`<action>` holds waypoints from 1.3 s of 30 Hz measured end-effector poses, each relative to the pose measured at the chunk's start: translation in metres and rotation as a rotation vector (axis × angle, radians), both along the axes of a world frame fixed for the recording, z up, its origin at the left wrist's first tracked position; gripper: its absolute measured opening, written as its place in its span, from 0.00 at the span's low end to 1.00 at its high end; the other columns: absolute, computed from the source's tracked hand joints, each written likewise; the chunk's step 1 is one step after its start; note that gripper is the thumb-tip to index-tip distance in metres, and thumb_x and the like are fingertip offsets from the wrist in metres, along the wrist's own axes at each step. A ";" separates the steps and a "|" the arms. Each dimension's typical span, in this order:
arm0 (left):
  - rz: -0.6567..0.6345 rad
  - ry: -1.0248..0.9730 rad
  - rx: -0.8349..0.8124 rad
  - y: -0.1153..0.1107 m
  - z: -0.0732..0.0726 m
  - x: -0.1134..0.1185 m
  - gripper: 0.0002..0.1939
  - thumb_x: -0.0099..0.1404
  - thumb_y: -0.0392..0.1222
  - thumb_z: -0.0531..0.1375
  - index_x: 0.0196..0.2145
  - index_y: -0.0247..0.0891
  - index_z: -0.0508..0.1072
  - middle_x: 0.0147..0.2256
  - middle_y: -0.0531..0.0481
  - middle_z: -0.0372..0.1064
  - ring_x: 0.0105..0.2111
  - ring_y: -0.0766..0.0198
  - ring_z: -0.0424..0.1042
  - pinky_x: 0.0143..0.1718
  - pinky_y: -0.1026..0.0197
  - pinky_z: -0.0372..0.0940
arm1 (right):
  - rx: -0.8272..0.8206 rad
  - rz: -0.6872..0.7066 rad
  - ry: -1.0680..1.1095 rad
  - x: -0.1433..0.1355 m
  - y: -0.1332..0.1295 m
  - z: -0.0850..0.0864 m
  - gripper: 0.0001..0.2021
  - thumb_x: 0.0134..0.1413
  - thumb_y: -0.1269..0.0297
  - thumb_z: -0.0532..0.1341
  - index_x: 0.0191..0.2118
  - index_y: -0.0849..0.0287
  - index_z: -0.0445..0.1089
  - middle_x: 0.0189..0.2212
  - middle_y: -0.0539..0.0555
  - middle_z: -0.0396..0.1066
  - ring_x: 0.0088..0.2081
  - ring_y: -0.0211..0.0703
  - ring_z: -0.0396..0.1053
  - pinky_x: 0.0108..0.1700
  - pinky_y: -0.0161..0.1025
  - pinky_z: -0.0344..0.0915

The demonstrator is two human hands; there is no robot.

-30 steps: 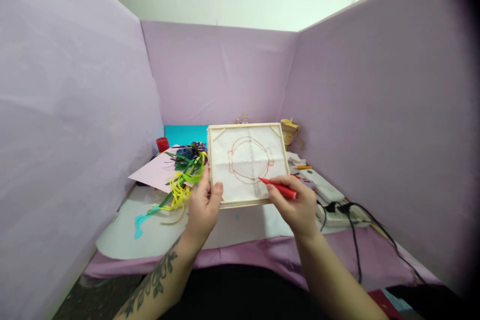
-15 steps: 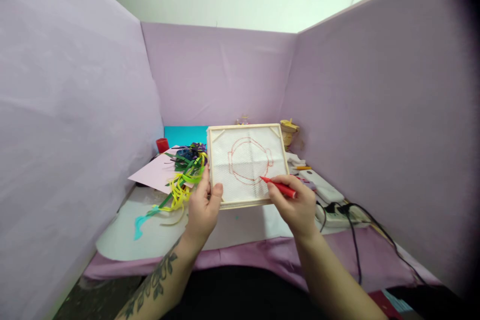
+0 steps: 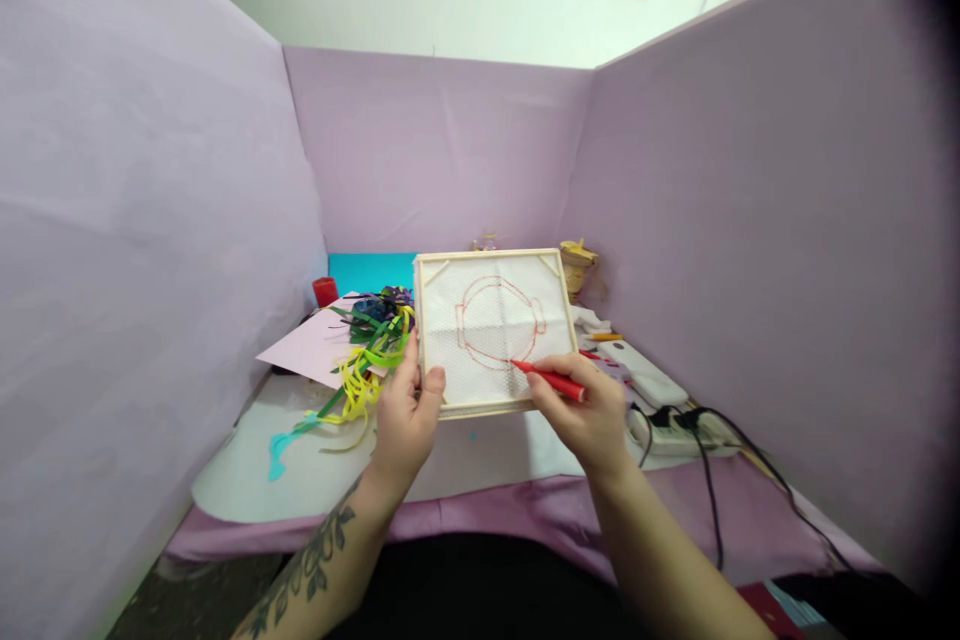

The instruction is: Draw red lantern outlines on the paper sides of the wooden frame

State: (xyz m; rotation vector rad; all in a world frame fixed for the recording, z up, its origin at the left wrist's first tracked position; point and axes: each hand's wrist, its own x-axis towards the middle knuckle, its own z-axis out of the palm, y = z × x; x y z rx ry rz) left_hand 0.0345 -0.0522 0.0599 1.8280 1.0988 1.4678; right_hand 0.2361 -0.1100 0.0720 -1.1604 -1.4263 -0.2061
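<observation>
A wooden frame (image 3: 442,340) with white mesh-like material stretched inside it is held up, tilted toward me, above the table. On the white material is a red line drawing (image 3: 463,320), a rounded double outline with small tabs at its left and right. My left hand (image 3: 407,410) grips the frame's lower left side, thumb on the front. In my right hand (image 3: 589,410) is a red marker (image 3: 559,382), pinched between the fingers. Its tip meets the lower part of the outline, and the hand is by the frame's lower right corner.
Left of the frame lie green, yellow and purple paper strips (image 3: 360,385), a pale pink sheet (image 3: 300,345) and a red cup-like object (image 3: 325,292). A blue board (image 3: 367,270) stands behind. On the right are a power strip (image 3: 679,432) with black cables and a white box-like object (image 3: 645,372). Lilac partitions (image 3: 442,140) surround the table.
The marker and my right hand have moved slightly left and down along the lower outline. My left hand and the frame stay nearly where they were.
</observation>
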 end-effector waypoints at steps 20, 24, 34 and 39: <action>0.016 0.014 0.018 0.001 -0.001 0.000 0.32 0.67 0.49 0.54 0.65 0.33 0.55 0.26 0.55 0.61 0.27 0.66 0.61 0.31 0.65 0.61 | 0.019 0.048 0.066 0.003 -0.004 0.000 0.01 0.51 0.67 0.64 0.32 0.56 0.73 0.26 0.49 0.73 0.27 0.39 0.70 0.31 0.36 0.66; 0.009 0.019 0.014 0.000 -0.001 0.000 0.32 0.67 0.49 0.53 0.65 0.32 0.55 0.26 0.54 0.64 0.27 0.66 0.62 0.32 0.65 0.62 | 0.066 -0.085 0.152 0.011 -0.001 0.004 0.01 0.51 0.67 0.64 0.31 0.57 0.72 0.26 0.49 0.73 0.28 0.38 0.70 0.32 0.35 0.67; 0.010 0.036 0.018 0.000 -0.001 -0.001 0.32 0.67 0.49 0.53 0.65 0.32 0.55 0.29 0.53 0.66 0.30 0.65 0.65 0.35 0.65 0.62 | 0.063 -0.138 0.110 0.014 0.009 0.003 0.05 0.53 0.64 0.63 0.35 0.58 0.74 0.30 0.52 0.75 0.30 0.40 0.72 0.34 0.36 0.69; -0.012 0.028 0.018 0.001 -0.001 -0.001 0.33 0.68 0.49 0.53 0.65 0.31 0.54 0.27 0.54 0.65 0.29 0.66 0.65 0.34 0.65 0.62 | 0.071 -0.154 0.106 0.014 0.012 0.002 0.05 0.53 0.64 0.63 0.35 0.57 0.74 0.30 0.51 0.75 0.30 0.39 0.72 0.34 0.34 0.68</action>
